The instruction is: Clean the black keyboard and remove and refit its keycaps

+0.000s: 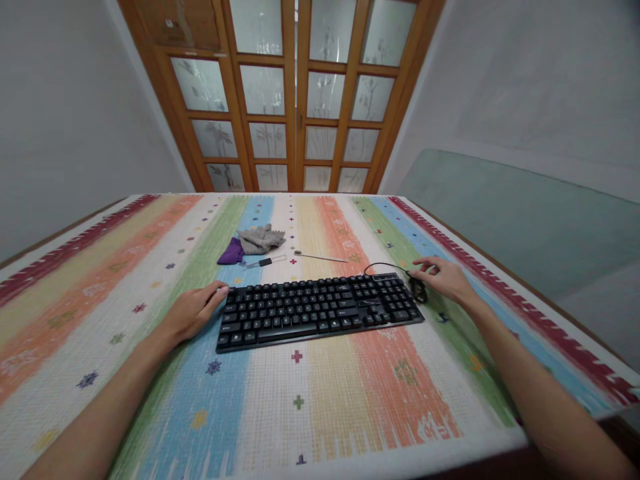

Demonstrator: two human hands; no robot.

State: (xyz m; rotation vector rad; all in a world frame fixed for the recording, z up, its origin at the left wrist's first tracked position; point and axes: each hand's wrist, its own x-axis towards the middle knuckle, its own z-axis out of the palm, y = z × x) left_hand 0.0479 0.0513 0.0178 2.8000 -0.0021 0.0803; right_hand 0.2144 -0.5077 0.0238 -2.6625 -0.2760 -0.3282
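A black computer keyboard [300,308] lies flat on the cloth-covered table, its keys facing up. My left hand [197,310] is closed at the keyboard's upper left corner, fingertips on its edge. Off the keyboard's right end, my right hand [445,277] pinches the thin black cable [385,265] that curves out from the keyboard's back. Just below those fingers hangs or rests a bundled coil of the cable [417,290]; whether it touches the table I cannot tell.
Behind the keyboard lie a grey cloth [261,239], a purple pouch [231,252], a small tool with a black middle [265,262] and a thin brush [320,257]. The striped tablecloth [340,400] covers the table. Wooden glass-paned doors [295,100] stand beyond.
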